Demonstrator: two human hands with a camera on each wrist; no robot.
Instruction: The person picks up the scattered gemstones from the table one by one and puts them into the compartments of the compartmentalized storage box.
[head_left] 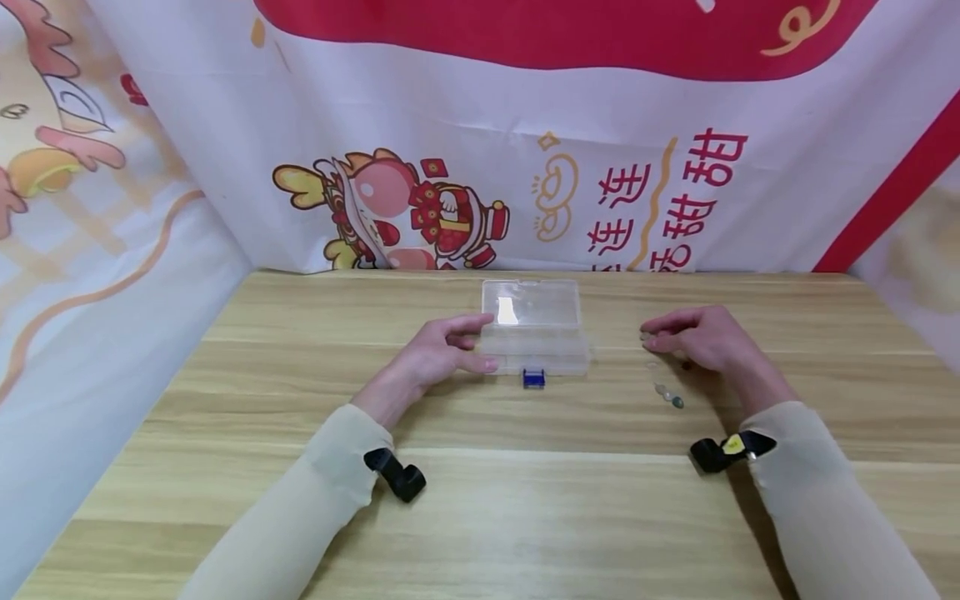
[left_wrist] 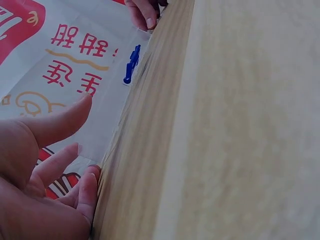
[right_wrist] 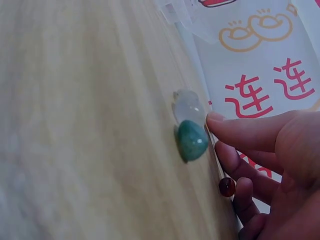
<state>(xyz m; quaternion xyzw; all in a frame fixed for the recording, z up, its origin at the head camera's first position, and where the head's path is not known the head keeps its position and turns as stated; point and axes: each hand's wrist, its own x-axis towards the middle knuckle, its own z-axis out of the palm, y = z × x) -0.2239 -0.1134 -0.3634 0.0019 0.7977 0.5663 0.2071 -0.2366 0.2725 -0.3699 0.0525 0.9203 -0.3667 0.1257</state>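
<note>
A clear plastic box (head_left: pixel 534 350) sits with its lid (head_left: pixel 540 302) raised at the back. My left hand (head_left: pixel 448 350) is at its left end, the thumb near the front corner and a finger by the lid; in the left wrist view its thumb is outstretched. Off to the right, my right hand (head_left: pixel 701 337) pinches a small pale stone (head_left: pixel 646 336) between thumb and fingers. Nearer me lie a green stone (right_wrist: pixel 192 140) and a whitish translucent one (right_wrist: pixel 188 108). A dark red bead (right_wrist: pixel 227 187) rests beside the curled fingers of that hand.
The box has a blue clasp (head_left: pixel 533 379) on its front side. Behind the wooden table (head_left: pixel 555 517) hangs a printed cloth (head_left: pixel 450 108), which also covers the sides. Black straps with small cameras sit on both sleeves.
</note>
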